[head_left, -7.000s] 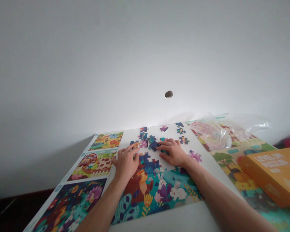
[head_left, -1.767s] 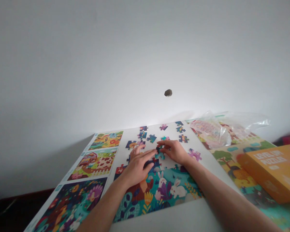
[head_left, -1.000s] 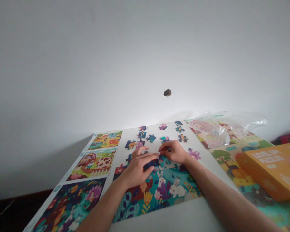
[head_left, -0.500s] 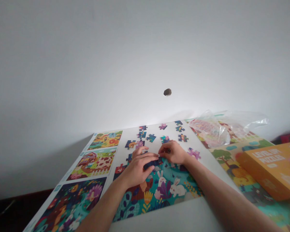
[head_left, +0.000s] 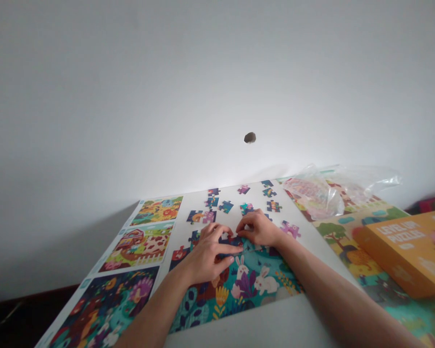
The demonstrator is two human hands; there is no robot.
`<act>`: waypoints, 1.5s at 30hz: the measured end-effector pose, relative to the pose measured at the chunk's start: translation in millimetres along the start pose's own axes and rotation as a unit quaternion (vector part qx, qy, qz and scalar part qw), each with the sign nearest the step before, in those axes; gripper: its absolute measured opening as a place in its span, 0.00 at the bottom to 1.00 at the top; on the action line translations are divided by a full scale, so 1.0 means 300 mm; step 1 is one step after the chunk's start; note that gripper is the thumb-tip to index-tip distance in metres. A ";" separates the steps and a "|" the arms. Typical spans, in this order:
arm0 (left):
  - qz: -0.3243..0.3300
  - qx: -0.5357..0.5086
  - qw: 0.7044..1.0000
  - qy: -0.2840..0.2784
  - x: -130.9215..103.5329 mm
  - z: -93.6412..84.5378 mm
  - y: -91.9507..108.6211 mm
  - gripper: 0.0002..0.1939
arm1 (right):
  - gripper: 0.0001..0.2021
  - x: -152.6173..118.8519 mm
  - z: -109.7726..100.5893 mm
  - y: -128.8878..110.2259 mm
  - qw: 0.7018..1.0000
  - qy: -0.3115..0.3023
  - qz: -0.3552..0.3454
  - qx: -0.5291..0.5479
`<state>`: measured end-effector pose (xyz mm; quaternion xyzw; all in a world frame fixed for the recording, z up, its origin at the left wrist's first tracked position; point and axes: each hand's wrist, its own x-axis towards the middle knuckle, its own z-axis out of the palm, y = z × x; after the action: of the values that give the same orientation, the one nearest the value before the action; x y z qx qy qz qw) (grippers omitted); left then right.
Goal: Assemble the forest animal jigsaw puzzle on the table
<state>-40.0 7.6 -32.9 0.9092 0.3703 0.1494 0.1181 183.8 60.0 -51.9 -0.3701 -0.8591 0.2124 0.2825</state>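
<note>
A partly joined jigsaw puzzle (head_left: 244, 285) with white rabbits, purple leaves and a yellow flower lies on the white table. My left hand (head_left: 208, 253) rests over its upper left part, palm down and fingers spread, pressing on joined pieces. At the puzzle's upper edge, my right hand (head_left: 259, 229) has thumb and fingers bent together on a puzzle piece, mostly hidden under the fingertips. Behind the hands lie loose pieces, among them a purple one (head_left: 209, 216) and a teal one (head_left: 225, 207). Another purple piece (head_left: 290, 229) sits right of my right wrist.
Printed picture sheets (head_left: 145, 244) line the table's left side. On the right are a clear plastic bag (head_left: 315, 198), a colourful animal picture (head_left: 348, 251) and an orange puzzle box (head_left: 406, 251). A white wall with a hole (head_left: 250, 137) stands behind the table.
My left hand's fingers have spread apart and shifted slightly right over the puzzle. My right hand has moved slightly left, its fingertips still at the puzzle's upper edge.
</note>
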 end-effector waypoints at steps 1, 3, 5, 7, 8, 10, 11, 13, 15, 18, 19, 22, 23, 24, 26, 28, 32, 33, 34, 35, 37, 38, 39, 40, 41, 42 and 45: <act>0.000 -0.002 1.000 0.001 0.000 0.000 0.000 0.18 | 0.03 -0.001 0.000 0.001 1.000 -0.004 -0.007 0.000; 0.003 -0.006 1.000 0.002 0.000 0.000 0.000 0.18 | 0.03 -0.002 -0.001 0.003 1.000 -0.013 -0.020 0.000; 0.007 -0.008 1.000 0.004 0.001 -0.001 0.001 0.17 | 0.03 -0.003 -0.001 0.005 1.000 -0.017 -0.025 -0.004; 0.010 -0.008 1.000 0.006 0.003 -0.003 0.003 0.17 | 0.02 -0.004 -0.001 0.006 0.999 -0.017 -0.025 -0.013; 0.010 -0.007 1.000 0.007 0.003 -0.004 0.003 0.17 | 0.02 -0.004 0.000 0.007 0.999 -0.017 -0.026 -0.018; 0.012 -0.007 1.000 0.005 0.005 -0.006 0.004 0.17 | 0.03 -0.005 0.001 0.008 0.999 -0.018 -0.026 -0.025; 0.012 -0.007 1.000 0.002 0.005 -0.007 0.004 0.17 | 0.04 -0.006 0.002 0.008 0.999 -0.020 -0.026 -0.027; 0.012 -0.009 1.000 -0.001 0.005 -0.008 0.005 0.17 | 0.04 -0.006 0.004 0.008 0.999 -0.025 -0.024 -0.029; 0.012 -0.011 1.000 -0.004 0.004 -0.009 0.005 0.17 | 0.04 -0.005 0.005 0.008 0.999 -0.031 -0.023 -0.033; 0.015 -0.016 1.000 -0.006 0.004 -0.010 0.008 0.17 | 0.04 -0.003 0.004 0.009 0.998 -0.037 -0.019 -0.048; 0.016 -0.017 1.000 -0.007 0.005 -0.011 0.009 0.17 | 0.05 -0.003 0.001 0.009 0.998 -0.035 -0.013 -0.058; 0.021 -0.015 1.000 -0.003 0.007 -0.015 0.010 0.16 | 0.06 -0.006 -0.018 0.007 0.994 -0.009 0.018 -0.104; 0.022 -0.015 1.000 -0.002 0.007 -0.015 0.010 0.16 | 0.08 -0.008 -0.026 0.005 0.993 0.000 0.026 -0.116; 0.022 -0.016 1.000 -0.001 0.007 -0.016 0.009 0.16 | 0.11 -0.010 -0.033 0.003 0.992 0.003 0.027 -0.125; 0.021 -0.017 1.000 0.003 0.007 -0.016 0.008 0.15 | 0.23 -0.015 -0.044 -0.002 0.990 -0.005 0.016 -0.138; 0.019 -0.018 1.000 0.005 0.006 -0.016 0.008 0.14 | 0.36 -0.017 -0.045 -0.003 0.988 -0.022 0.006 -0.154; 0.023 -0.020 1.000 0.002 0.003 -0.017 0.011 0.14 | 0.43 -0.016 -0.037 0.003 0.981 -0.017 0.044 -0.190; 0.024 -0.020 0.999 0.003 0.002 -0.017 0.011 0.14 | 0.42 -0.016 -0.037 0.005 0.979 -0.009 0.056 -0.198; 0.025 -0.020 0.999 0.005 0.001 -0.017 0.011 0.14 | 0.41 -0.016 -0.038 0.007 0.976 0.000 0.065 -0.206; 0.028 -0.020 0.999 0.008 0.001 -0.016 0.011 0.14 | 0.39 -0.016 -0.041 0.008 0.974 0.008 0.071 -0.213; 0.035 -0.019 0.999 0.013 0.001 -0.014 0.009 0.14 | 0.39 -0.019 -0.048 0.007 0.972 0.012 0.071 -0.222; 0.039 -0.018 0.999 0.013 0.002 -0.013 0.008 0.15 | 0.40 -0.020 -0.050 0.006 0.973 0.006 0.067 -0.222; 0.044 -0.017 0.999 0.013 0.002 -0.011 0.007 0.15 | 0.43 -0.022 -0.052 0.004 0.974 -0.008 0.059 -0.218; 0.046 -0.017 0.999 0.013 0.002 -0.009 0.006 0.15 | 0.46 -0.024 -0.051 0.002 0.976 -0.025 0.052 -0.212; 0.048 -0.016 0.999 0.013 0.002 -0.007 0.004 0.15 | 0.49 -0.025 -0.048 0.001 0.977 -0.045 0.048 -0.204; 0.048 -0.015 0.999 0.014 0.003 -0.005 0.003 0.15 | 0.51 -0.025 -0.044 0.000 0.977 -0.064 0.049 -0.197; 0.046 -0.014 0.999 0.014 0.004 0.000 -0.001 0.16 | 0.55 -0.022 -0.027 0.003 0.976 -0.089 0.080 -0.182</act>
<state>-39.4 8.7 -32.7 0.9211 0.3279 0.1729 0.1187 193.2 56.9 -48.5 -0.4629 -0.8724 0.1065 0.1149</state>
